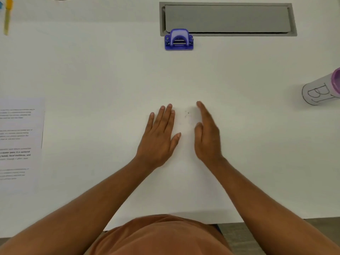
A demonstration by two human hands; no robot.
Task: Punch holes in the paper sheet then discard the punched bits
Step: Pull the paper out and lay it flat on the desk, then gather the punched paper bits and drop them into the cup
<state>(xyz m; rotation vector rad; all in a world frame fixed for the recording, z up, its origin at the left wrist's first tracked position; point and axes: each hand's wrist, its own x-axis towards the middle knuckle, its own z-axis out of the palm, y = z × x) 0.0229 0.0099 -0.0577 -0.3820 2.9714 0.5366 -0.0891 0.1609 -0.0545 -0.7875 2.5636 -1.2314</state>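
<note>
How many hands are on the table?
2. The left hand lies flat near the middle; the right hand stands on its edge just beside it. None seem hidden.

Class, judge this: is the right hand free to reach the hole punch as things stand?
Probably yes. The right hand is empty, and only bare table lies between it and the hole punch.

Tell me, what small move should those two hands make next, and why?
Probably sweep together: the left hand lies flat and the right hand stands on edge, with tiny specks, seemingly punched bits, on the table between them. Closing that gap would gather them for discarding.
</note>
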